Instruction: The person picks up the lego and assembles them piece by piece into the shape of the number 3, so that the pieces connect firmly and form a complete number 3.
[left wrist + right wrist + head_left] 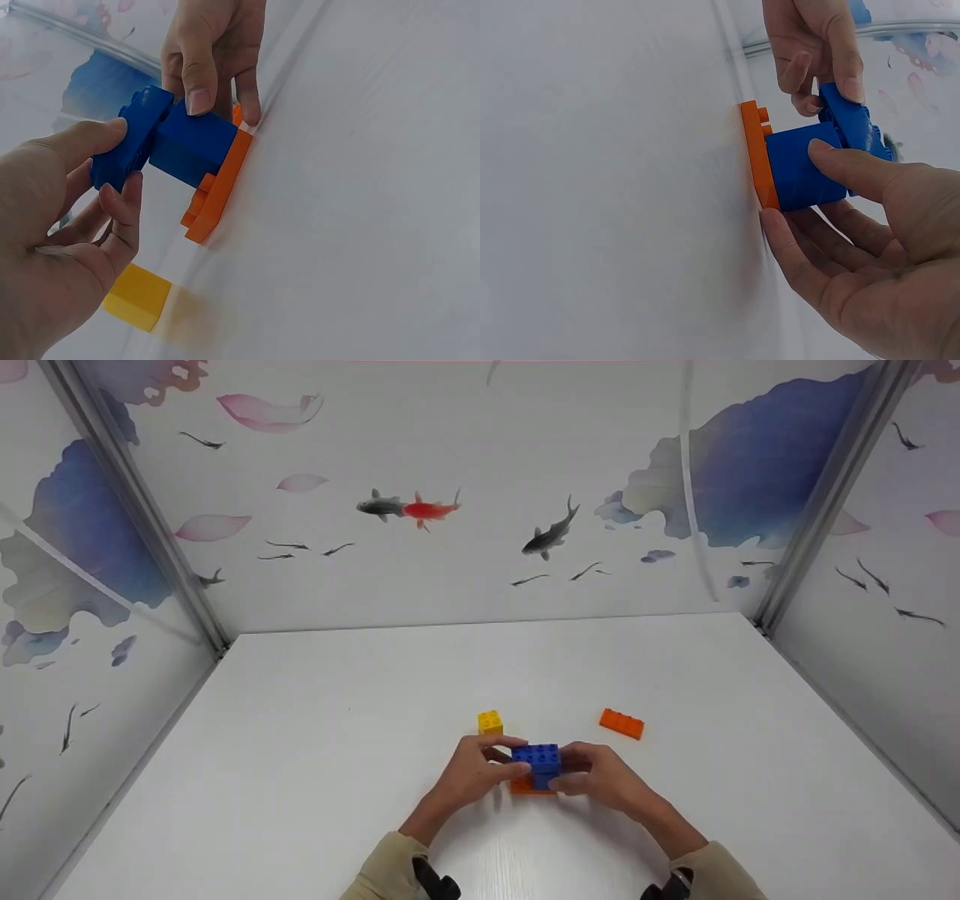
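My left hand (472, 771) pinches a blue studded brick (135, 135) between thumb and fingers. That brick sits tilted over a lower blue brick (802, 165), with a wedge-shaped gap between them in the wrist views. My right hand (606, 777) grips the lower blue brick, thumb on one face and fingers around the other side. This lower brick stands at one end of a flat orange brick (219, 191), whose free studs show beside it. One right fingertip reaches the orange brick's edge, close to the table.
A small yellow brick (490, 722) stands on the white table (315, 780) just beyond my left hand. Another flat orange brick (622, 724) lies farther off to the right. Printed wall panels (465, 577) enclose the table at the back and both sides.
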{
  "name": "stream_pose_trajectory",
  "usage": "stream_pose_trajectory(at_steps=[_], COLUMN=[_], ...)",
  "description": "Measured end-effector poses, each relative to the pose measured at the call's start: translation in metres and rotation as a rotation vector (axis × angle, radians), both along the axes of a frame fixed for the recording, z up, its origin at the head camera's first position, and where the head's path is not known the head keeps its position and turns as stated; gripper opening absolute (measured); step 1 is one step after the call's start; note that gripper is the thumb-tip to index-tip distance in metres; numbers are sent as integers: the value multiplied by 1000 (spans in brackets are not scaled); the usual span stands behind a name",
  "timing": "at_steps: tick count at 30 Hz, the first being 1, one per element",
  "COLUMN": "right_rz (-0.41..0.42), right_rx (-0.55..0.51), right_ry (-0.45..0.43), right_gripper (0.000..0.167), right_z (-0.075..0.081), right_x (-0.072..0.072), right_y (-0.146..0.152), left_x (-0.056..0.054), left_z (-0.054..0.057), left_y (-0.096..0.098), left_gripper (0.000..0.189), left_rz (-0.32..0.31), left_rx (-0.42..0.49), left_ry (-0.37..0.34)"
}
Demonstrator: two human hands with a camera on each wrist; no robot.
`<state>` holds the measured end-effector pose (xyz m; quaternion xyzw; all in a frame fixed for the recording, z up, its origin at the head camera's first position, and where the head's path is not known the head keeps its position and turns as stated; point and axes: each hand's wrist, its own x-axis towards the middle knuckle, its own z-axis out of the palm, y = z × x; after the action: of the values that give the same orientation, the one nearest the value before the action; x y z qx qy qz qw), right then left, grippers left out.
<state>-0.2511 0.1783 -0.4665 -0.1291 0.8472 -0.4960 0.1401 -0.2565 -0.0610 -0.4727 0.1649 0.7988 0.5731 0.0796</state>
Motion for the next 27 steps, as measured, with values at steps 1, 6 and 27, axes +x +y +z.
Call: stream_pose_trajectory(at_steps=[1, 6, 27], right_rz=[-4, -14, 19], right_rx=[7, 38, -24], right_ry=[-1, 5, 6], right_gripper=[46, 45, 45], right_z=[0, -2, 1], right_x=[0, -1, 1], right_y=[0, -2, 0], left_x=[0, 0, -4], left_z=[0, 2, 5], left_y=[0, 0, -3], left_gripper=[31, 29, 29], left_rz=[-2, -9, -44], left_rx=[-3, -21, -1], left_ry=[5, 19, -10])
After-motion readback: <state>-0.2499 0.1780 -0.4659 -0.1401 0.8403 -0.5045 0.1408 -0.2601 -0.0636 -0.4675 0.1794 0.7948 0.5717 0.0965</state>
